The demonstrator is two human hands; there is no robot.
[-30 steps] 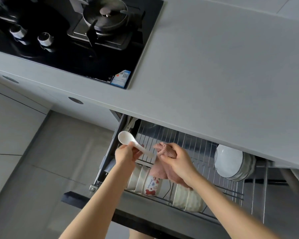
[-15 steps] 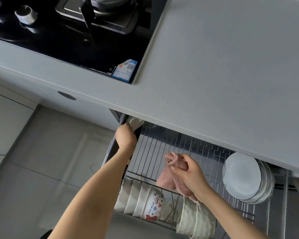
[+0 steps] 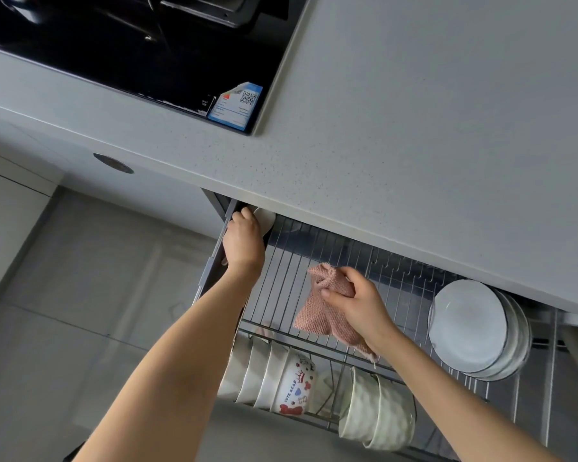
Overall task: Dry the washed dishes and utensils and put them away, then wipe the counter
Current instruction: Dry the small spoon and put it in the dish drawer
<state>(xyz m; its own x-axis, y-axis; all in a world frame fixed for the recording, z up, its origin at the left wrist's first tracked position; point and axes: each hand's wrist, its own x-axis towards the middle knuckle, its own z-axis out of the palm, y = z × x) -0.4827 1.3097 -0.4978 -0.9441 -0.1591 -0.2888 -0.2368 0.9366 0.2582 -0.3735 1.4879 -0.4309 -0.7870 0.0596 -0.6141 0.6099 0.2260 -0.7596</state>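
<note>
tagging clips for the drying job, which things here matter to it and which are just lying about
In the job: white spoon in left hand; pink cloth in right hand; drawer rack; counter.
Just there: hob; label sticker; racked bowls; plates.

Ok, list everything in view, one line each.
counter: one, grey, across the top
hob: one, black, counter's far left
sticker: one, blue-white, hob's near corner
wire drawer: one, grey, pulled out under counter
plates: several, white, on edge, drawer's right
bowls: about four, white, one printed, drawer's front left
ribbed bowls: at least two, pale green, nested, drawer's front
spoon: one, white, drawer's far left corner
cloth: one, pink, over the drawer
left hand: holds spoon
right hand: grips cloth
</note>
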